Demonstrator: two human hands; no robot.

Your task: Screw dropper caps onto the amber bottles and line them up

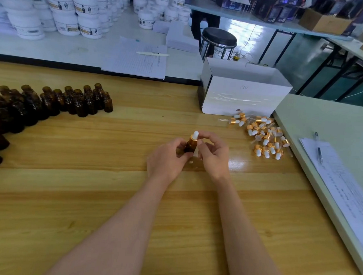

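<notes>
An amber bottle [190, 145] is held upright above the middle of the wooden table [89, 195]. My left hand [167, 160] grips its body. A dropper cap [194, 136] with a gold collar and white bulb sits on its neck, pinched by the fingertips of my right hand [214, 155]. Several uncapped amber bottles [52, 102] stand in a curved group at the left. A pile of loose dropper caps [264, 137] lies at the right.
A white cardboard box [242, 92] stands behind the cap pile. A pale green table [334, 128] with papers and a pen [318, 148] adjoins at the right. Papers [136, 59], white jars [67, 9] and a stool [219, 38] are at the back.
</notes>
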